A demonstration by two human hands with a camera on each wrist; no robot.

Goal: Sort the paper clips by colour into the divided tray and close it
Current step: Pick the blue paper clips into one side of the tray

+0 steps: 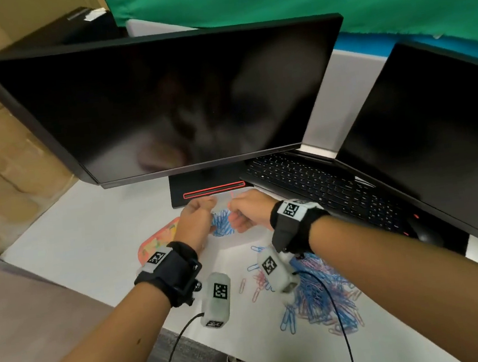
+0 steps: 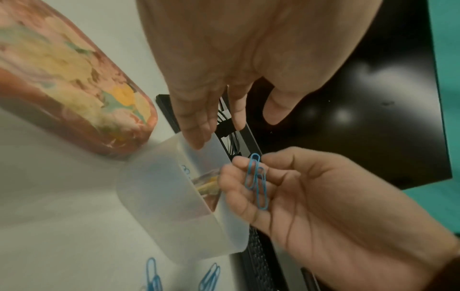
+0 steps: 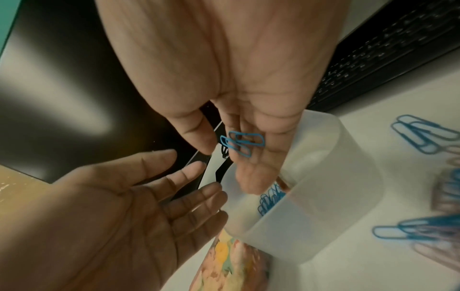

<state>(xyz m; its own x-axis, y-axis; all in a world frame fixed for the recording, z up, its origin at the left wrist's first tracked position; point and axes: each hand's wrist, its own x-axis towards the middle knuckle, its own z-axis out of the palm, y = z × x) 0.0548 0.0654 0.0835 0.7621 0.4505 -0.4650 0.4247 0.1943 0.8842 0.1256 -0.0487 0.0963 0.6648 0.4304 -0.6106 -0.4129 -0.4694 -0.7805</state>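
Note:
Both hands hover over a translucent white tray [image 2: 161, 196] [image 3: 323, 187] that holds several blue clips [image 1: 222, 226] [image 3: 270, 198]. My right hand [image 1: 239, 219] [image 2: 286, 187] [image 3: 236, 122] has two blue paper clips [image 2: 257, 181] [image 3: 241, 143] lying across its curled fingers, just above the tray's rim. Beside it, my left hand [image 1: 203, 214] [image 2: 211, 110] [image 3: 149, 196] is held flat with straight fingers and holds nothing. A loose pile of blue and pink clips [image 1: 317, 296] [image 3: 423, 230] lies on the white table nearer me, to the right.
A floral orange lid [image 1: 157, 242] [image 2: 74, 78] lies left of the tray. Behind stand a dark monitor [image 1: 164, 100] on its base [image 1: 203, 190], a laptop keyboard [image 1: 321, 190] and screen [image 1: 433, 131], and a mouse [image 1: 426, 232]. The table's front edge is close.

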